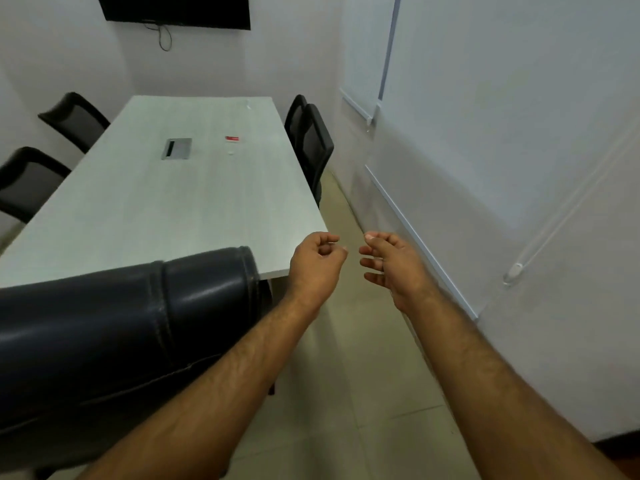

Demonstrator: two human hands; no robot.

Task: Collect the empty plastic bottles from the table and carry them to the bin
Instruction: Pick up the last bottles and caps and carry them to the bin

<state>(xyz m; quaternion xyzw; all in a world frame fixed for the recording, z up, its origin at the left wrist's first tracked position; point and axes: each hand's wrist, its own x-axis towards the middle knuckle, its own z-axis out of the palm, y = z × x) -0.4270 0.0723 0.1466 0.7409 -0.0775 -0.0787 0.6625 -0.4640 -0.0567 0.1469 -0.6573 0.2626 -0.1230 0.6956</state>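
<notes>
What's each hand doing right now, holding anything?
Left hand: fingers loosely curled, holding nothing.
Right hand: open, fingers spread, holding nothing.

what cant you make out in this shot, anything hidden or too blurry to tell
- Head view: the clear bottle with a red label on the table is blurred, so whether it is empty cannot be told.
- A faint clear thing near the table's far edge is too small to identify.
- No bin is in frame.
- The screen is cut off by the top edge.
</notes>
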